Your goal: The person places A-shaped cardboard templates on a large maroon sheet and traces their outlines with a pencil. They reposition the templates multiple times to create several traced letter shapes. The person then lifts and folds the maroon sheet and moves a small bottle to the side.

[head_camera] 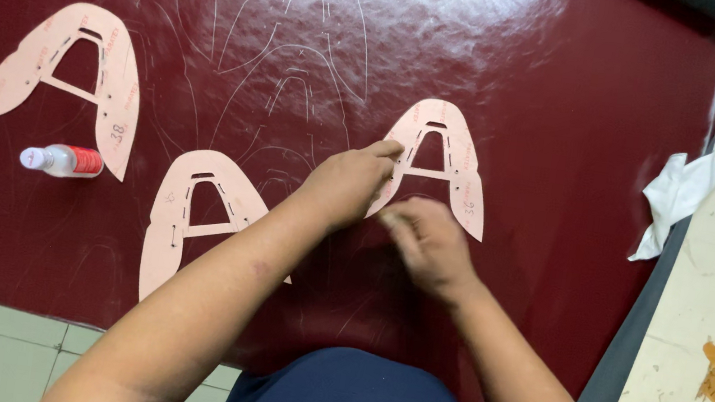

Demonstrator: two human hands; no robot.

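Your left hand (349, 184) presses flat, fingers together, on the pink card pattern (449, 162) lying on the maroon leather sheet (568, 118); your right hand (425, 241) blurs, grip unclear; the pattern looks light, thin, bendable; hold its broad edges.

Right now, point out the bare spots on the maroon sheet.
Free: between the right-hand pattern and white cloth, and the sheet's top right. Crowded: around both hands, middle pattern and bottle.
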